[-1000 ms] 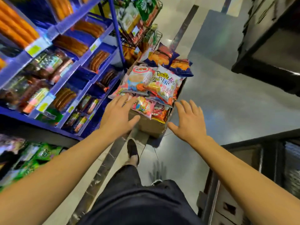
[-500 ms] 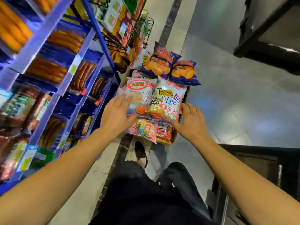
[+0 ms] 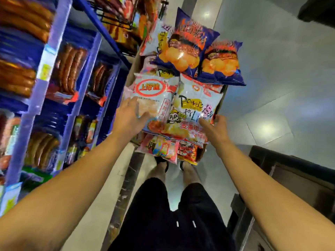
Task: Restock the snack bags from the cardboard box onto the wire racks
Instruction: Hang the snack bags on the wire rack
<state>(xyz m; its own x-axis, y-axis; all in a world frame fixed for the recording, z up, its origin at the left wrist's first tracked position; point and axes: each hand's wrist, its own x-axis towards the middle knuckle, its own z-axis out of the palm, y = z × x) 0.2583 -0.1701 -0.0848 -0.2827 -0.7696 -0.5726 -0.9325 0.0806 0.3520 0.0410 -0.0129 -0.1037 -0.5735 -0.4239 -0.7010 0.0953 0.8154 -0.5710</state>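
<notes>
Two edges: left hand (image 3: 129,117) fingers flat on cardboard box (image 3: 130,77), right hand (image 3: 214,131) fingers gripping rim.

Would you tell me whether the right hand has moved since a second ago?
Yes: from beside the cardboard box, the right hand moved left onto the Power's snack bag.

Strong overhead light fills the aisle. It throws round white glare spots onto the glossy floor (image 3: 268,126) and a sheen onto the snack bags (image 3: 197,105), whose print is readable at the centre. The cardboard box (image 3: 201,153) beneath them lies in shade. Motion blur smears the blue shelves (image 3: 59,57) on the left, worst toward the edge. Wide-angle distortion bows the shelf uprights and stretches the forearms at the bottom corners. The left hand (image 3: 127,117) and right hand (image 3: 213,129) look soft-edged. The dark cabinet (image 3: 299,178) at right is underexposed.
</notes>
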